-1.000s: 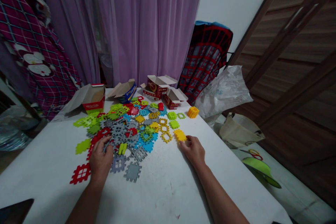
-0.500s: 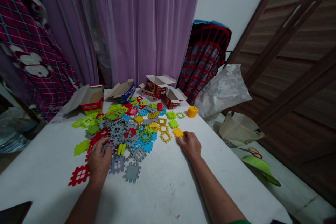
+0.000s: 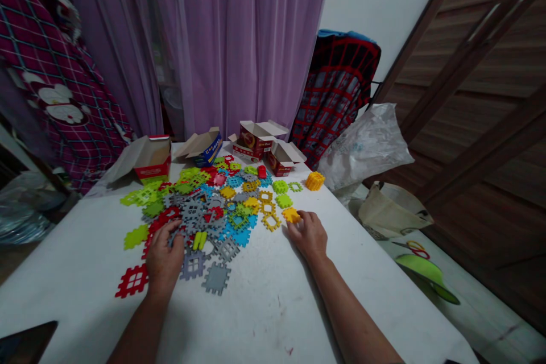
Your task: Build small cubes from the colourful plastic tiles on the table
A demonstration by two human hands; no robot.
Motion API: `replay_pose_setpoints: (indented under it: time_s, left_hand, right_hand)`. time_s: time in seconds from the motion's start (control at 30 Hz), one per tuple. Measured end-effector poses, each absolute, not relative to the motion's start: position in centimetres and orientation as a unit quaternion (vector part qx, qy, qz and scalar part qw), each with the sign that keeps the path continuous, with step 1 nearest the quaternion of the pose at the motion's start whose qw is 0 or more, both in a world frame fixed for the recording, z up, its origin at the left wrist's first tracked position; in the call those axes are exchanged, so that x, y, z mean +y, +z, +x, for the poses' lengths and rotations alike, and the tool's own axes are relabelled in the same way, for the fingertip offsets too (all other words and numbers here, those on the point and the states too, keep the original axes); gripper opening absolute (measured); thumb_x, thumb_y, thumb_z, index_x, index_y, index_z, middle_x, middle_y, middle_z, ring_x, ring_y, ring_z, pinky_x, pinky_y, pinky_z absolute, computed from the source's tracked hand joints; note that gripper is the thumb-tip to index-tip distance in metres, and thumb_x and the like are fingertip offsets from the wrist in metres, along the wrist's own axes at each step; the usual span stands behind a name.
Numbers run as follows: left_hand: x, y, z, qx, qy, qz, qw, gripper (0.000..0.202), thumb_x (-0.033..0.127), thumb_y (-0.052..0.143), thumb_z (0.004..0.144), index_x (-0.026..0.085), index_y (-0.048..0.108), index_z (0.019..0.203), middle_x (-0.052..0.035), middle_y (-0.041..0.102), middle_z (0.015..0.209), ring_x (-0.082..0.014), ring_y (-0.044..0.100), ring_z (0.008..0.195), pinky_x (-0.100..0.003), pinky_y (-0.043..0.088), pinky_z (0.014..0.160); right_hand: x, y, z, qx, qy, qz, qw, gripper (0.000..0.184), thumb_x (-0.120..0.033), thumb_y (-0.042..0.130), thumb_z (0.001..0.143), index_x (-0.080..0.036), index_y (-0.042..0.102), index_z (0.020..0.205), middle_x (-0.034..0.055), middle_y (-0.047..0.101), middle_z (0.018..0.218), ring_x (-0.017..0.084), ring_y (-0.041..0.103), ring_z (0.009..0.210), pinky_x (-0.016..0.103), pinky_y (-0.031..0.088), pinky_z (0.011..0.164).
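Colourful plastic interlocking tiles (image 3: 222,205) lie in a loose, overlapping heap across the middle of a white table (image 3: 264,307), in lime, red, grey, blue and yellow. The person's left hand (image 3: 164,256) rests palm down on the near edge of the heap, fingers slightly spread over grey tiles; I cannot tell whether it grips one. A red tile (image 3: 132,281) lies just beside that hand. The right hand (image 3: 309,235) sits at the heap's right side, loosely curled and narrow, its fingertips (image 3: 301,216) touching a yellow tile (image 3: 292,215), though no firm grip shows. Farther along, a yellow cube of joined tiles (image 3: 314,181) stands apart. Open cardboard boxes (image 3: 256,139) line the table's far edge, before a purple curtain (image 3: 239,40).
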State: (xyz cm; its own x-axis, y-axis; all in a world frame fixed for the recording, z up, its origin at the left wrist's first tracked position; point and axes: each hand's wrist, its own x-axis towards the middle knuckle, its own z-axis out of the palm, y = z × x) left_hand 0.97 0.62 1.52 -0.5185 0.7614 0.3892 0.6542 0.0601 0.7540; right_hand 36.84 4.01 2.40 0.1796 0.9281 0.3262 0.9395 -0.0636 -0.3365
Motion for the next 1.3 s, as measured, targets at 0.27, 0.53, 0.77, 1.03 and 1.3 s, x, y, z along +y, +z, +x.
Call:
replay_pose_setpoints:
  time_s: [0.27, 0.53, 0.77, 1.03, 1.3]
  left_hand:
    - [0.8, 1.1, 0.8, 0.710, 0.498, 0.495, 0.047, 0.035, 0.032, 0.048, 0.082, 0.021, 0.068, 0.109, -0.0082, 0.069, 0.115, -0.0255, 0.063, 0.111, -0.041, 0.048, 0.101]
    - [0.8, 1.1, 1.0, 0.721, 0.489, 0.488, 0.046, 0.035, 0.032, 0.048, 0.082, 0.022, 0.069, 0.108, -0.0078, 0.069, 0.117, -0.0256, 0.063, 0.109, -0.041, 0.049, 0.098]
    - [0.8, 1.0, 1.1, 0.726, 0.489, 0.482, 0.042, 0.036, 0.033, 0.048, 0.081, 0.022, 0.069, 0.108, -0.0073, 0.069, 0.118, -0.0247, 0.064, 0.106, -0.039, 0.051, 0.093]
    - [0.8, 0.7, 0.9, 0.721, 0.491, 0.487, 0.047, 0.034, 0.031, 0.049, 0.082, 0.023, 0.068, 0.109, -0.0064, 0.069, 0.117, -0.0248, 0.063, 0.109, -0.040, 0.050, 0.097]
    - [0.9, 0.6, 0.8, 0.717, 0.495, 0.488, 0.052, 0.035, 0.033, 0.049, 0.082, 0.022, 0.068, 0.110, -0.0079, 0.068, 0.118, -0.0252, 0.063, 0.110, -0.041, 0.050, 0.098]
  right_hand:
    - [3.0, 3.6, 32.7, -0.708, 0.007, -0.699, 0.102, 0.038, -0.052, 0.060, 0.088, -0.021, 0.068, 0.108, 0.0077, 0.065, 0.104, 0.021, 0.062, 0.098, 0.027, 0.042, 0.075]
    - [1.3, 3.8, 32.3, -0.710, 0.074, -0.689, 0.122, 0.037, -0.056, 0.056, 0.091, -0.021, 0.069, 0.095, 0.0049, 0.070, 0.096, 0.018, 0.065, 0.089, 0.025, 0.040, 0.069]
    - [2.8, 4.9, 33.4, -0.744, 0.099, -0.648, 0.132, 0.040, -0.017, 0.047, 0.092, -0.026, 0.065, 0.126, 0.0044, 0.066, 0.117, 0.015, 0.063, 0.100, 0.022, 0.042, 0.080]
    - [3.6, 5.1, 33.5, -0.769, 0.102, -0.626, 0.077, 0.031, -0.029, 0.049, 0.096, -0.025, 0.068, 0.120, 0.0049, 0.066, 0.114, 0.016, 0.063, 0.101, 0.022, 0.042, 0.079]
    - [1.7, 4.4, 33.5, -0.737, 0.105, -0.661, 0.095, 0.021, -0.038, 0.059, 0.091, -0.021, 0.070, 0.094, 0.0034, 0.070, 0.098, 0.016, 0.064, 0.088, 0.024, 0.040, 0.070]
